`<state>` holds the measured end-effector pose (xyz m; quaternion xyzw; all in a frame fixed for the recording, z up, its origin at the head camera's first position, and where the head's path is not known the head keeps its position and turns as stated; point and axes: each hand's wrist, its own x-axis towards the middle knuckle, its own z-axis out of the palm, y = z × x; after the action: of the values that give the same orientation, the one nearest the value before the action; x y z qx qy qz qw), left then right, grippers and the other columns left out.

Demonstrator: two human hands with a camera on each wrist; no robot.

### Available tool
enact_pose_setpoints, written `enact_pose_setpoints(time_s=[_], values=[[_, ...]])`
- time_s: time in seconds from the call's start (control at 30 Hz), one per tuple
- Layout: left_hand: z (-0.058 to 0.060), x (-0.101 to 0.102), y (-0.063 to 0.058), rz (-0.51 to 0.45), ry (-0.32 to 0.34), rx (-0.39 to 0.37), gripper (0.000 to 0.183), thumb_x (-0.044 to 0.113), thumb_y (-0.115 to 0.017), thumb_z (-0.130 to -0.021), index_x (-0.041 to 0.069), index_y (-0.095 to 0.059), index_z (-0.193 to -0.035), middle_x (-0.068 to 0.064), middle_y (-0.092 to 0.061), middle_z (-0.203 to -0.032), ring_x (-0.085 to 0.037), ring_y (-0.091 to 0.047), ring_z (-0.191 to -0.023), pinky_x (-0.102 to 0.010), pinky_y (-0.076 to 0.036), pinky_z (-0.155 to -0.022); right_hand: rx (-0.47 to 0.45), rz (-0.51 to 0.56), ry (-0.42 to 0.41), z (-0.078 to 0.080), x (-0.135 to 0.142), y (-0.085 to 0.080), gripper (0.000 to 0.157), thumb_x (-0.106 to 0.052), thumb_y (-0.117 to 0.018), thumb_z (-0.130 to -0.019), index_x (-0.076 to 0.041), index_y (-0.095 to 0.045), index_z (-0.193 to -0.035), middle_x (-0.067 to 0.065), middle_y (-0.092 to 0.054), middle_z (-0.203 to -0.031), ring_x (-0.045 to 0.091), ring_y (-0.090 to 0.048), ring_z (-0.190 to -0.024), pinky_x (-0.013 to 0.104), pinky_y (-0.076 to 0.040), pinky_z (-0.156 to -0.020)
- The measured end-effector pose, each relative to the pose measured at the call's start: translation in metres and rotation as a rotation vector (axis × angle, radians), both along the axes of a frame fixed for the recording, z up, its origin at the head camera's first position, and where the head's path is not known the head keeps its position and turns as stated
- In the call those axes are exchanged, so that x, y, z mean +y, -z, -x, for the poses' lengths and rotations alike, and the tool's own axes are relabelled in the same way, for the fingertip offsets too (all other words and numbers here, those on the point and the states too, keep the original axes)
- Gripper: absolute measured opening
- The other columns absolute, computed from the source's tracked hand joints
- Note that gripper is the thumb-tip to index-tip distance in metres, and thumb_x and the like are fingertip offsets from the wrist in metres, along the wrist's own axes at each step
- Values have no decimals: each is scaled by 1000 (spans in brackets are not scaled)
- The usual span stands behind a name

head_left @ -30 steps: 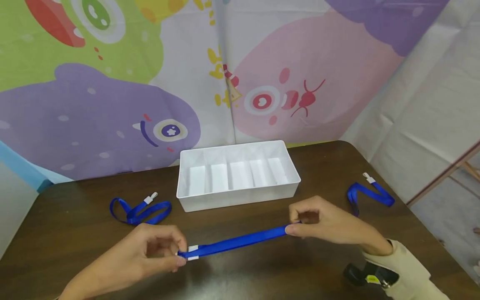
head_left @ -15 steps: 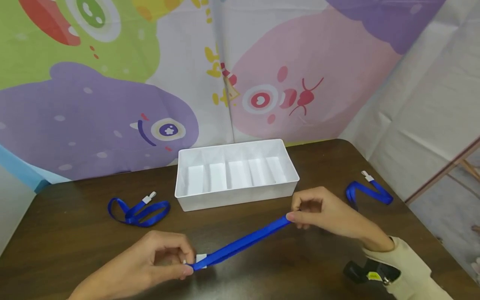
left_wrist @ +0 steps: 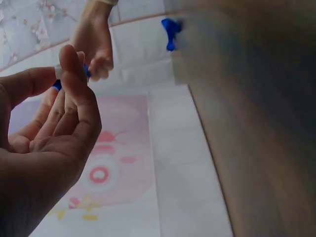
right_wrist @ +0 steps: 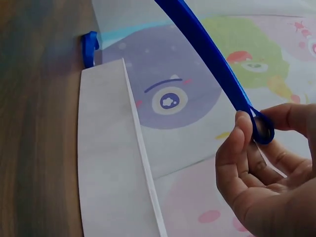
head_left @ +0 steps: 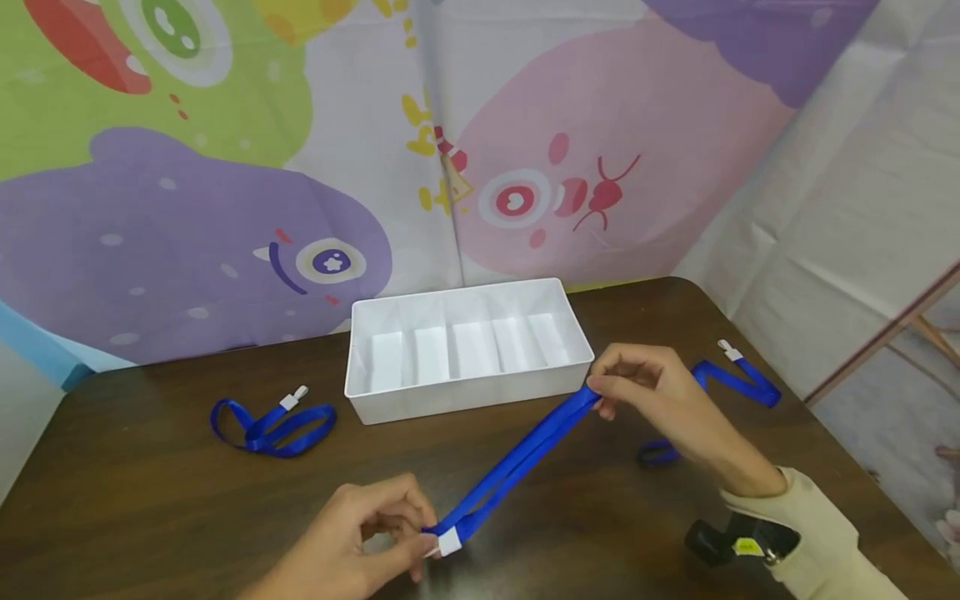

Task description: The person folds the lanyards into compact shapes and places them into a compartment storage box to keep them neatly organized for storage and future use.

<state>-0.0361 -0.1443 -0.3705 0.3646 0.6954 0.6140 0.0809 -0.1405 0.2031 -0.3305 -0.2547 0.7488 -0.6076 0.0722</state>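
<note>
A blue lanyard [head_left: 525, 450] is stretched on a slant between the two hands, its strap doubled. The left hand [head_left: 360, 533] pinches its lower end by the white clip [head_left: 450, 542]; the metal-looking tip is mostly hidden by the fingers. At the upper end, thumb and fingers of the right hand [head_left: 660, 400] pinch the folded strap, and a small loop [right_wrist: 264, 133] pokes out past them in the right wrist view. That hand is close to the front right corner of a white box [head_left: 465, 392] with several compartments, all with bare floors.
Another blue lanyard [head_left: 273, 433] lies coiled on the brown table [head_left: 150, 492] at the left. A further lanyard [head_left: 742, 383] lies at the right, partly behind the right forearm. A cartoon-printed cloth [head_left: 225, 233] hangs behind the table. A black device [head_left: 742, 537] sits on the right wrist.
The left hand has moved right and toward the front edge, while the right hand has risen toward the box corner. The held lanyard has gone from nearly level to a steep slant.
</note>
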Motion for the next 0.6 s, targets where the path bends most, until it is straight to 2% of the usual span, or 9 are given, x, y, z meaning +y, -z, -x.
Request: enact_pose_setpoints(time_s=[0.07,0.17,0.3,0.4,0.53,0.6], values=[[-1,3,3,-11,6,-14,18,-10,-63,-91,5,-59,-101,-8,-71,-81,-12,-69,-66,-33,-57,-60,2,9,-7,0,1,-1,7,-4,-61,-98,-3,-66,-94,12,-65,-82,29,-64,-70,36,-56,-65],[0,6,8,-21,44,-77,15,-7,-62,-93,5,-59,-102,-12,-70,-84,-15,-69,-70,-35,-59,-63,20,15,-37,-1,3,-5,8,-3,-59,-98,-4,-66,-95,11,-65,-85,29,-65,-71,37,-56,-68],[1,8,12,5,84,-168,8,-1,-63,-95,4,-60,-100,-16,-69,-85,-15,-69,-74,-35,-59,-65,73,-24,-88,-10,6,-19,12,2,-58,-98,-7,-66,-95,11,-66,-89,29,-66,-74,38,-58,-69],[1,10,13,30,91,-200,5,3,-64,-95,4,-60,-97,-17,-69,-85,-9,-67,-74,-34,-59,-67,138,-63,-141,-18,6,-33,17,6,-59,-96,-10,-66,-95,9,-66,-90,27,-67,-76,39,-59,-69],[1,14,16,23,80,-183,6,2,-66,-93,5,-61,-94,-15,-68,-84,-2,-62,-73,-32,-58,-64,278,-149,-218,-19,-1,-57,23,6,-63,-93,-17,-67,-93,1,-67,-87,19,-65,-76,34,-57,-69],[0,15,16,26,57,-159,7,3,-68,-92,6,-63,-92,-11,-68,-82,0,-60,-70,-30,-57,-62,353,-219,-227,-18,-6,-70,25,3,-67,-92,-22,-67,-93,-6,-67,-84,15,-63,-76,29,-55,-69]])
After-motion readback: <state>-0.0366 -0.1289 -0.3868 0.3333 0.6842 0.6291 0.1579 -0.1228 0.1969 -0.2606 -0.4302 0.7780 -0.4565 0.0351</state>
